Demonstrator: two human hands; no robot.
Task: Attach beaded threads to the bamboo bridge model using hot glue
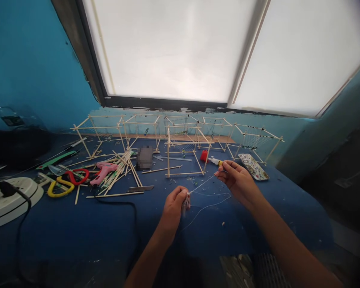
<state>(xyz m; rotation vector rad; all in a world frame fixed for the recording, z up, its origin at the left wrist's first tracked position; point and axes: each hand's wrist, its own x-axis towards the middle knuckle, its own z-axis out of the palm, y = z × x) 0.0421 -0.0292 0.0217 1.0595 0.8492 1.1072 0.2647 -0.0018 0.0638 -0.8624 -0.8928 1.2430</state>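
Note:
My left hand [174,205] is closed in a pinch on one end of a thin white thread [201,185], just above the blue table [78,228]. My right hand [237,178] pinches the other end, higher and to the right, so the thread runs taut between them. A slack loop of the thread [210,206] lies on the table under my hands. A wooden stick frame [186,154] stands right behind my hands, with a small red-capped glue tube [211,159] beside it.
More stick frames [120,128] line the back under the window. A pile of loose sticks [120,172], a pink glue gun [103,171], red and yellow scissors [67,182] lie left. A white power strip [6,200] sits far left, a patterned phone [253,166] right.

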